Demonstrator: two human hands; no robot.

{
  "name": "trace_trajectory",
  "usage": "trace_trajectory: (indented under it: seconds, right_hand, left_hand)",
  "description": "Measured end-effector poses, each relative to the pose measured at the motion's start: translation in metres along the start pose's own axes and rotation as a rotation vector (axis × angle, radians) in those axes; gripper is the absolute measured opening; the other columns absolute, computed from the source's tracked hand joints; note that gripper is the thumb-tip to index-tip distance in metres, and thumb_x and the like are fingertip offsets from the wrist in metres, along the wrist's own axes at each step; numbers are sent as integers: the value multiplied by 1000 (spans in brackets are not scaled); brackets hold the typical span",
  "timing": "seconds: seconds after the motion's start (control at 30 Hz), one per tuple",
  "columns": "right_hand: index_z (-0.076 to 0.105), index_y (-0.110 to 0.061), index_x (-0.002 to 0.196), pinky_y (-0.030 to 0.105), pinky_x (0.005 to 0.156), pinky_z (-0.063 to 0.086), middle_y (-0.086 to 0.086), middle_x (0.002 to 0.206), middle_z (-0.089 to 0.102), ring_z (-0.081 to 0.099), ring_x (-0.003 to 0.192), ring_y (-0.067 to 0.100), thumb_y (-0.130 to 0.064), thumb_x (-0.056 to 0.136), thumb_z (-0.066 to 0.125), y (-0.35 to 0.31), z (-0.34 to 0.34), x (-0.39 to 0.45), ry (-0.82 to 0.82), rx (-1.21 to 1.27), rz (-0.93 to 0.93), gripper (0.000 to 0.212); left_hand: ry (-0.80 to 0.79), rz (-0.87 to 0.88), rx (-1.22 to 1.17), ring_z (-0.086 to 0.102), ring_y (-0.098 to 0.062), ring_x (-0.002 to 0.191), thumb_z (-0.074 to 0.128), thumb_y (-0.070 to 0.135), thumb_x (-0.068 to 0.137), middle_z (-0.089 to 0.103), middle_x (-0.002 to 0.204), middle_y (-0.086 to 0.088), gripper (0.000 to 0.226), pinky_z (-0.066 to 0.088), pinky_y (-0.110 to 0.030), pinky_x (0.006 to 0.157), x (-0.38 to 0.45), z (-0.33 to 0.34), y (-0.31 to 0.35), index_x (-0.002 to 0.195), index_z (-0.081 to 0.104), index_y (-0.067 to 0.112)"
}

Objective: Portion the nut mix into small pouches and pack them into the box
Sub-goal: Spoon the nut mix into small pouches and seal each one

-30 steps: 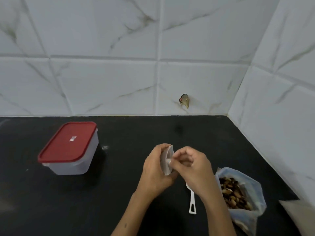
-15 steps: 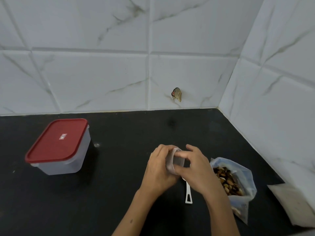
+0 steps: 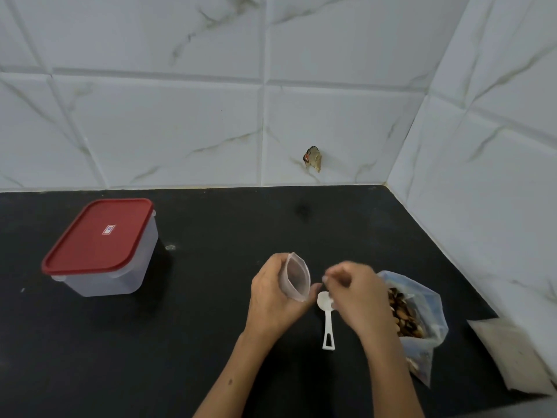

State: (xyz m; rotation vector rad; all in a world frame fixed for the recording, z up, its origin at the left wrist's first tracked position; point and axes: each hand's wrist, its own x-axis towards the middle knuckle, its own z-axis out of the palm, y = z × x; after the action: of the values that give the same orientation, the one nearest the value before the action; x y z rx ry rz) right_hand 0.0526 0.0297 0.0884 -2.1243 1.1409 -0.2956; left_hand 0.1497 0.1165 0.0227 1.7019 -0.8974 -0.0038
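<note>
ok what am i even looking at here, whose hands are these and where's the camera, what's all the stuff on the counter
There is no machine here. A person wears a wide-angle camera on the head, so you look forward and down at their two bare hands over a black counter in a tiled corner.

The left hand grips a small clear pouch, mouth open and facing up. The right hand is blurred with loosely curled fingers, above a white scoop lying on the counter; whether it touches the scoop cannot be told.

Behind the right hand sits an open plastic bag of nut mix. Far left stands a clear box with its red lid on. A pale flat packet lies at the right edge.
</note>
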Motion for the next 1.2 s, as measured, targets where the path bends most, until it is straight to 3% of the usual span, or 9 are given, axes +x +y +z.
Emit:
trace_trajectory:
  seconds: [0.1, 0.3, 0.4, 0.5, 0.63, 0.73, 0.83, 0.97, 1.2]
  right_hand:
    - [57, -16, 117, 26, 81, 50, 2, 106, 63, 62, 95, 14, -26, 91, 57, 12, 28, 8, -192, -379, 264, 27]
    - [41, -14, 127, 28, 75, 46, 5, 116, 59, 59, 104, 18, -20, 89, 60, 17, 53, 1, -141, -475, 348, 43]
    - [43, -17, 123, 28, 75, 45, 3, 115, 59, 59, 104, 17, -19, 88, 62, 15, 52, -2, -159, -456, 311, 40]
    - [53, -22, 112, 25, 75, 48, -3, 102, 60, 59, 93, 11, -24, 88, 62, 10, 30, -4, -126, -356, 242, 26]
    - [63, -27, 96, 24, 67, 45, -8, 84, 63, 58, 78, 9, -27, 88, 63, 20, -32, -10, 176, -121, 166, 8]
    - [68, -23, 105, 23, 64, 42, 1, 97, 67, 59, 87, 15, -18, 90, 59, 43, -66, -13, 324, -64, 239, 18]
    - [64, -12, 116, 31, 81, 47, 10, 112, 65, 59, 101, 24, -11, 91, 56, 66, -75, -7, 279, -188, 380, 26]
    - [64, -13, 118, 24, 76, 46, 7, 113, 65, 60, 103, 20, -10, 90, 60, 86, -66, 0, 306, -229, 450, 29]
    - [58, -13, 122, 32, 91, 51, 9, 117, 60, 58, 107, 20, -18, 88, 62, 98, -44, 21, 222, -216, 509, 35]
  left_hand:
    - [7, -18, -29, 58, 1, 95, 78, 52, 60, 60, 99, 18, 61, 44, -8, 80, 0, 0, -1, 108, 54, 23]
    - [-17, -15, -18, 55, 4, 96, 77, 54, 62, 57, 95, 20, 57, 45, -6, 75, -1, 3, -4, 104, 52, 26]
    - [-13, -40, -35, 57, 0, 91, 82, 46, 62, 59, 91, 18, 52, 45, -8, 73, 0, 5, -6, 99, 53, 26]
    - [-8, -85, -83, 59, -1, 88, 78, 54, 59, 62, 90, 16, 54, 45, -8, 73, 2, 7, -7, 98, 55, 23]
    - [-30, -119, -103, 59, -2, 87, 86, 42, 61, 62, 91, 14, 52, 46, -11, 74, 2, 19, -7, 98, 56, 21]
    - [-99, -117, -107, 57, 1, 91, 88, 33, 63, 61, 92, 15, 50, 46, -9, 74, -2, 36, 0, 99, 55, 26]
    - [-173, -102, -122, 57, 3, 93, 88, 29, 64, 60, 93, 15, 50, 46, -9, 74, -7, 53, 9, 99, 53, 28]
    - [-251, -87, -112, 57, 3, 95, 87, 31, 64, 61, 96, 16, 50, 48, -11, 76, -17, 75, 13, 100, 52, 30]
    - [-330, -134, -64, 56, 5, 95, 84, 36, 64, 59, 99, 16, 51, 48, -11, 75, -28, 97, 8, 102, 50, 30]
